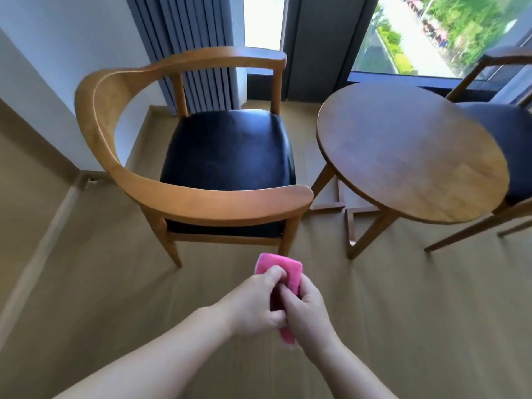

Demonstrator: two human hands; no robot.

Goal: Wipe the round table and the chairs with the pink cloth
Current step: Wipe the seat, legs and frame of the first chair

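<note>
Both hands hold a folded pink cloth (288, 270) in the air above the floor, in front of the chairs. My left hand (256, 303) grips its left side with curled fingers. My right hand (306, 309) pinches its right side. A wooden armchair (184, 194) with a black seat (230, 151) stands just beyond the hands, at left. The round wooden table (403, 151) stands to its right, with a bare top. A second chair (515, 145) is partly cut off at the right edge, its black seat tucked behind the table.
Grey curtains (198, 33) and a tall window (431, 33) lie behind the furniture. A white wall (43, 82) runs along the left. Wood-look floor (417, 312) spreads around the hands and under the table legs.
</note>
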